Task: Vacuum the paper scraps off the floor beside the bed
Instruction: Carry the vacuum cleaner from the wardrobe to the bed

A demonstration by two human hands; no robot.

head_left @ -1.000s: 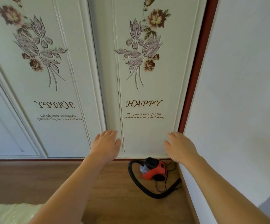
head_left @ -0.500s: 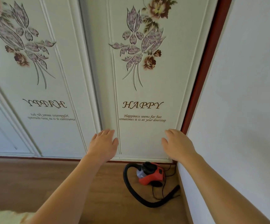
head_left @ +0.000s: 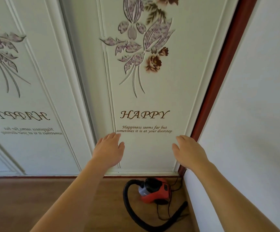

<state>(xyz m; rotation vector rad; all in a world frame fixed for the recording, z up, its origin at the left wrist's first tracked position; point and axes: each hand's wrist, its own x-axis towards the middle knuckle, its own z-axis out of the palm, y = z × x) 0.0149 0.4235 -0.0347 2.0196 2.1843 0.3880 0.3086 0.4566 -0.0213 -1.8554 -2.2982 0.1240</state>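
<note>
Closer than before, the small red-and-black plastic canister vacuum cleaner (head_left: 154,192) is seen in the brown wooden floor's (head_left: 35,198) far right corner. Left hand (head_left: 109,152) and right hand (head_left: 190,154) are held spread, empty. It is judged light and rigid, best lifted by its black top.

Vacuum (head_left: 154,193): red-orange body, black top, grey front canister. Hose (head_left: 127,206) and cord (head_left: 157,213): black. Doors (head_left: 182,91): white, printed with mauve speckled leaves, brown roses and brown "HAPPY" lettering, mirrored on the left one. Frame (head_left: 219,77): dark red-brown. Wall (head_left: 256,97): plain white. Floor (head_left: 26,203): brown wood grain.
</note>
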